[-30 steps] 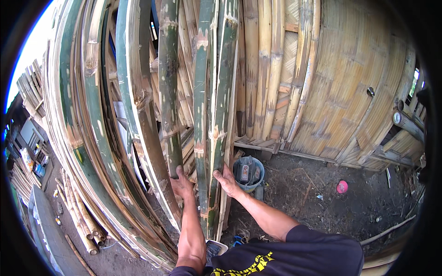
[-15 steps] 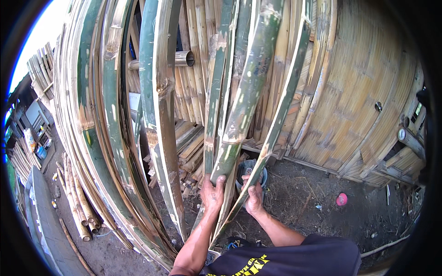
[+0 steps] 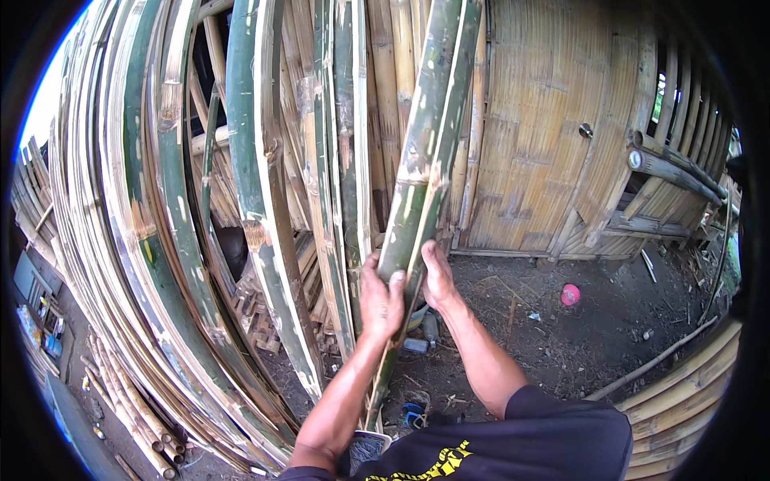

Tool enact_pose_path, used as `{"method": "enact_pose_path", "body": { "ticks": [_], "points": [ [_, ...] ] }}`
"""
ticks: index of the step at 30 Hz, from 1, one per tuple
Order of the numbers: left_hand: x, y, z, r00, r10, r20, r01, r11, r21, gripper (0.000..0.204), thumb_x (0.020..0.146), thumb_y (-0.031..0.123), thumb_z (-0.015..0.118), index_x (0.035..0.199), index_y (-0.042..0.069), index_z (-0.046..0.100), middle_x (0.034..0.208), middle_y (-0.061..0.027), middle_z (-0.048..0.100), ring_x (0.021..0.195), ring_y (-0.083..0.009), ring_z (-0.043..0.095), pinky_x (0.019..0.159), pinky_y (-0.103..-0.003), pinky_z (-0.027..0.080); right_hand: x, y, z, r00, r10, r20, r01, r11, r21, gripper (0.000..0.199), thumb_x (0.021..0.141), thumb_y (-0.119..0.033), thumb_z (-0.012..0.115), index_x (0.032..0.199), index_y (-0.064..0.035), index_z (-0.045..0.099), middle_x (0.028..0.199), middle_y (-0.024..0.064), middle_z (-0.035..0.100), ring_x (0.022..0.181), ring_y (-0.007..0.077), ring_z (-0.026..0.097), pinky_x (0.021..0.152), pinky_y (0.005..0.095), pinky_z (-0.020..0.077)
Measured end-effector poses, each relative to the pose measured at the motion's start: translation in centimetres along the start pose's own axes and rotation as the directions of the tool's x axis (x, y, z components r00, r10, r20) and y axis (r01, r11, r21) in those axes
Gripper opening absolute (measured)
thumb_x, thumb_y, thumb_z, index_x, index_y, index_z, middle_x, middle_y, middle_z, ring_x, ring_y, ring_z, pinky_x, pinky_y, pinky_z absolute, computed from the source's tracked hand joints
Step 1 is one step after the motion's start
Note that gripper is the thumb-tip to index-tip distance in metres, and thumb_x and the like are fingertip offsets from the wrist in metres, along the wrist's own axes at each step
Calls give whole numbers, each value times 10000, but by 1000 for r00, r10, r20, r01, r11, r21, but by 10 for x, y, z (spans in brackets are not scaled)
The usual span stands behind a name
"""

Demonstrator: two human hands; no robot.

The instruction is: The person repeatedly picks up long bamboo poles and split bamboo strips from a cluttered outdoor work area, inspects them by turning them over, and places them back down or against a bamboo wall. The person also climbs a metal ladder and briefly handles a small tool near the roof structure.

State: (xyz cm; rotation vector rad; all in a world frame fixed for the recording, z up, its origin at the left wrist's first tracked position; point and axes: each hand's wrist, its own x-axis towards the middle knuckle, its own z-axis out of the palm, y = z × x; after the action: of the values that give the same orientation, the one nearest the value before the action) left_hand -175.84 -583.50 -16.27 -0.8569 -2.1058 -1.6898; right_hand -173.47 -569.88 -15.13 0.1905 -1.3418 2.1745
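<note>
Both hands (image 3: 405,293) tilted bamboo strip (image 3: 421,160) rightward.

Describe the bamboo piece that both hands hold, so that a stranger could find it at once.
Start at the woven bamboo wall and look left to the split bamboo strips leaning there. The held bamboo piece is green and stands in front of them, gripped by the left hand and right hand. Only it tilts to the right.

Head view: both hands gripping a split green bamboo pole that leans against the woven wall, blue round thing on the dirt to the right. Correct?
Nearly. In the head view the left hand and right hand do grip the split green bamboo pole by the woven wall, but the round thing on the dirt is pink, not blue.
</note>
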Motion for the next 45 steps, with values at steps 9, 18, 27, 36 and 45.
{"method": "enact_pose_path", "body": {
  "ticks": [9, 18, 27, 36, 45],
  "points": [
    [-52, -55, -31, 966, -226, 126, 206, 967, 150, 862, 889, 516, 688, 1434, -62, 356, 1295, -360, 559, 1193, -489, 580, 1003, -496, 478, 44, -44, 51, 959, -157, -234, 47, 908, -416, 959, 858, -698, 660, 1427, 42, 435, 1363, 238, 549, 1239, 353, 555, 1046, 518, 473],
    [30, 44, 22, 940, -225, 257, 204, 973, 109, 901, 827, 518, 765, 1367, -89, 375, 1203, -368, 603, 1104, -490, 632, 938, -522, 510, 132, -142, 7, 941, -116, -318, 2, 942, -337, 963, 854, -649, 702, 1452, 49, 415, 1350, 202, 586, 1244, 283, 578, 1037, 434, 492],
    [5, -17, 108, 958, -175, 228, 187, 982, -29, 771, 894, 418, 717, 1419, -51, 402, 1268, -316, 569, 1192, -425, 582, 1007, -488, 464, 129, -96, -74, 973, -154, -173, 115, 970, -217, 813, 880, -572, 732, 1358, 44, 503, 1298, 167, 608, 1184, 242, 587, 1026, 397, 473],
    [13, -149, 59, 903, -197, -382, 403, 698, 592, 1148, 728, 406, 849, 1577, 27, 174, 1528, -337, 255, 1426, -528, 251, 1193, -588, 245, 81, 31, -130, 962, 174, -212, -206, 969, -136, 534, 855, -290, 840, 1232, 9, 611, 1170, 85, 690, 1060, 172, 637, 979, 352, 500],
    [24, -181, -36, 719, -650, -245, 695, 672, 256, 958, 748, 190, 749, 1556, 14, 266, 1284, -231, 644, 998, -359, 702, 1017, -434, 523, 87, -4, -128, 739, -666, -99, 468, 613, -637, 391, 962, -243, 682, 1224, -25, 490, 1037, 97, 564, 909, 183, 563, 785, 360, 512]
  ]
}}
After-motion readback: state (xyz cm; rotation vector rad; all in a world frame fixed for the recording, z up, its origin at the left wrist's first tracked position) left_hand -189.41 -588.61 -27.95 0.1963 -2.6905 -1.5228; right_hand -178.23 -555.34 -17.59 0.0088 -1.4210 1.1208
